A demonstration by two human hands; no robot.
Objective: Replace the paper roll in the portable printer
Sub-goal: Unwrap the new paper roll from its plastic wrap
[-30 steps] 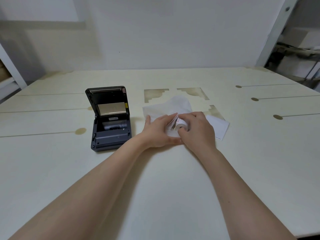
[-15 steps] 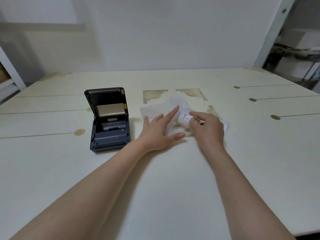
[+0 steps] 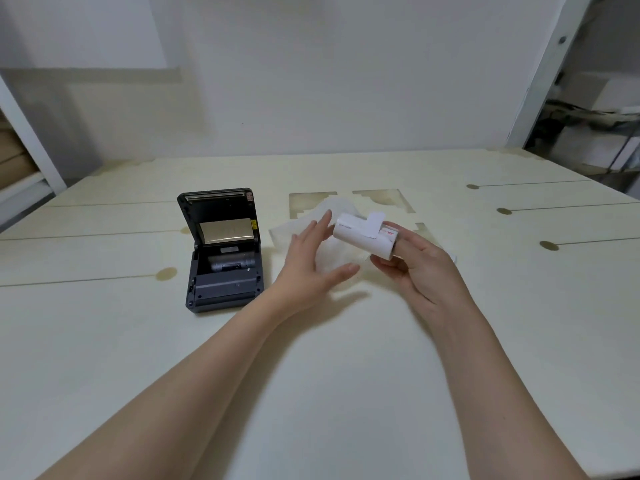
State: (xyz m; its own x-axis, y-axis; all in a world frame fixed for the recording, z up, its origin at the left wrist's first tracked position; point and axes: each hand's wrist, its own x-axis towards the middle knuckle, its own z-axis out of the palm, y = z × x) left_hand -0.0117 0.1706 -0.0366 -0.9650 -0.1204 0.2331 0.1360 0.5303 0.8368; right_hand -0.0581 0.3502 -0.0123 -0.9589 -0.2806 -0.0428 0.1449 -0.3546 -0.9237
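A dark grey portable printer sits on the table with its lid up, showing an open paper bay with a grey roller inside. To its right, my right hand holds a white paper roll by its end, raised above the table; a white tab sticks up from the roll. My left hand hovers open just left of the roll, fingers spread, close to it but not gripping. A crumpled white wrapper lies on the table under both hands.
The pale table has brownish cut-out marks behind the hands and round marks at the right. A white wall stands behind. Shelving shows at the far left and far right edges.
My right hand has lifted the roll off the wrapper and turned it sideways. My left hand came off the wrapper and opened beside the roll.
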